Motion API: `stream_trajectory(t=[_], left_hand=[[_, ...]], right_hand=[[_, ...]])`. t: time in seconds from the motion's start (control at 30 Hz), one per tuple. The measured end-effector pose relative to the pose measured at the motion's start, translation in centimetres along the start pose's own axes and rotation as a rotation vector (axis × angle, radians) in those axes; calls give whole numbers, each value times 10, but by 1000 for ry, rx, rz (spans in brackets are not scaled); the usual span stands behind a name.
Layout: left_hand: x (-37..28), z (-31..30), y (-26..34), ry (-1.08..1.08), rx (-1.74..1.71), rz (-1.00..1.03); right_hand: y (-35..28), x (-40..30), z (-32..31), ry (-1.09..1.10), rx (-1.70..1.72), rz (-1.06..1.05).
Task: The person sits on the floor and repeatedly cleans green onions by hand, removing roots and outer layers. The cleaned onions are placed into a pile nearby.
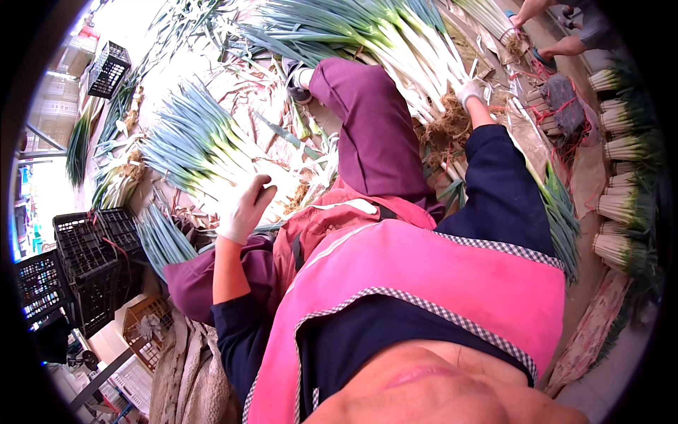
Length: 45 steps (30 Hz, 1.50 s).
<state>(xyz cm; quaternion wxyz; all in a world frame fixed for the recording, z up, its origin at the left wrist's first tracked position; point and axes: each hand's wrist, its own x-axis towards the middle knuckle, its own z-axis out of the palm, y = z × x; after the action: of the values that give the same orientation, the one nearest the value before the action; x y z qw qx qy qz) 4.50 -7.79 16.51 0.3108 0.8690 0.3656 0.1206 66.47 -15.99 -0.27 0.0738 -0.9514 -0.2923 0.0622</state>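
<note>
My left hand (243,209), in a white glove with bare thumb and fingertip, hovers by the white stems of a spread pile of leeks (204,143); its finger and thumb are a little apart and nothing shows between them. At the upper right, my right hand (470,91), gloved too, is closed round the lower white stem of a leek (454,61). Beside it lies a large heap of leeks (392,45) with brown roots (450,119) towards me. The palms of both hands are hidden.
Black plastic crates (87,238) stand at the left, another crate (108,69) farther up. Tied leek bundles (619,204) line the right edge. Red twine (569,106) lies round a dark block. Another person's hand (522,21) is at the upper right. Woven sacking (185,371) lies at lower left.
</note>
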Motion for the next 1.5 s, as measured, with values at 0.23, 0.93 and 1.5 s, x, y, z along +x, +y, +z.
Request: stream_trajectory(t=[0.23,0.93,1.5], left_hand=[[-17,-60,-40,151,145,-38],[-88,-69,-94,79,486,-225],[-39,-68,-79,247,285,-210]], right_hand=[[-39,0,-34,319,-426,-163],[-345,-312,290,-969,69,-523],[-386,-343,39,-1082,1052,-722]])
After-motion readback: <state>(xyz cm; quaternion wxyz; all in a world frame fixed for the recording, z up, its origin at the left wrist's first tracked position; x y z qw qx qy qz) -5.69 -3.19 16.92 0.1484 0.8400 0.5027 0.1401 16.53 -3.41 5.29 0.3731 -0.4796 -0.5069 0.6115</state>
